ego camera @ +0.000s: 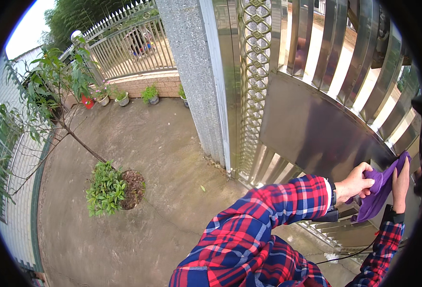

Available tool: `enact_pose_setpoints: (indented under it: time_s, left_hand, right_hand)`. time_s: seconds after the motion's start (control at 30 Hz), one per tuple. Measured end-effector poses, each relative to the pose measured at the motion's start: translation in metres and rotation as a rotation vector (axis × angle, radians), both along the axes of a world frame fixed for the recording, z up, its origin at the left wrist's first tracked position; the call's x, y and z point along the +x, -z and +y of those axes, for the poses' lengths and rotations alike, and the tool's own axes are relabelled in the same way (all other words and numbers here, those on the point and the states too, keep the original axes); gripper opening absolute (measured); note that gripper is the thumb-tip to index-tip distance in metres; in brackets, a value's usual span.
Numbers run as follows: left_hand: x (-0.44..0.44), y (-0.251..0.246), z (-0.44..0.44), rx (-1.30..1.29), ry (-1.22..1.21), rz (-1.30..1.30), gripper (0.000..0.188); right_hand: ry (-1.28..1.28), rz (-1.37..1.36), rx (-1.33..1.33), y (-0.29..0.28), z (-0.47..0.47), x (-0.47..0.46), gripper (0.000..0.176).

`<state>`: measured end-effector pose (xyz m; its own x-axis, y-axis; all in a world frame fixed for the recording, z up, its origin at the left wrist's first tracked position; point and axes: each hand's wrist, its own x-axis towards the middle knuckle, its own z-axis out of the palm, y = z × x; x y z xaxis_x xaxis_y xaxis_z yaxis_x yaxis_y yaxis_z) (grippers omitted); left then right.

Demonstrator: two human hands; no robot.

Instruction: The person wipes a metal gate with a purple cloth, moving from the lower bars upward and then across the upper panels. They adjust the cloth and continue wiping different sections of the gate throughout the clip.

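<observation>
At the right of the view, my left hand (354, 182) pinches a bunched part of a purple cloth (377, 192) between thumb and fingers. My right hand (401, 186) is on the cloth's far side, its fingers stretched up with the fabric wrapped over their tips. A loose end of the cloth hangs down between the two hands. Close behind them stands a shiny metal gate (304, 118), with a smooth panel in its middle and upright bars (334, 46) above. Whether the cloth touches the panel, I cannot tell.
A grey stone-faced pillar (193, 71) stands left of the gate. On the concrete ground (171, 143), a thin tree (85, 141) and a leafy shrub (105, 188) grow from a round soil bed. Several potted plants (123, 98) line a low brick wall. A black cable (347, 256) runs near my right sleeve.
</observation>
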<state>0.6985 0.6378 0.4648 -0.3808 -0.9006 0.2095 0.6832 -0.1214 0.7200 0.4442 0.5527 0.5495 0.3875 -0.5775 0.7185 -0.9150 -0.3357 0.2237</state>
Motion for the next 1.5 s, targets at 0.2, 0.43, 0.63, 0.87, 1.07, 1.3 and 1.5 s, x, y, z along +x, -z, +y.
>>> enact_pose_setpoints:
  time_s: [0.2, 0.43, 0.63, 0.87, 1.07, 1.3, 1.5]
  left_hand:
    - [0.022, -0.001, 0.009, -0.127, -0.095, 0.026, 0.023]
    - [0.081, 0.052, 0.054, -0.157, -0.330, 0.237, 0.029]
    - [0.125, 0.073, 0.093, 0.085, -0.481, 0.119, 0.027]
    - [0.184, 0.063, 0.066, -0.027, -0.475, 0.152, 0.027]
    - [0.250, 0.052, 0.033, -0.100, -0.418, 0.124, 0.027]
    - [0.289, 0.052, 0.013, -0.137, -0.272, 0.091, 0.028]
    - [0.296, 0.058, 0.003, -0.162, -0.198, 0.081, 0.030]
  right_hand:
    - [-0.050, -0.179, 0.044, 0.021, 0.007, 0.037, 0.044]
    - [-0.489, -0.134, 0.463, 0.072, 0.096, 0.153, 0.038]
    - [-0.528, -0.133, 0.320, 0.080, 0.099, 0.198, 0.041]
    - [-0.481, -0.049, 0.023, 0.049, 0.066, 0.273, 0.042]
    - [-0.274, -0.056, 0.112, 0.035, 0.042, 0.335, 0.042]
    - [-0.031, -0.028, 0.074, 0.046, 0.044, 0.379, 0.038]
    - [0.161, 0.016, 0.031, 0.035, 0.035, 0.370, 0.041]
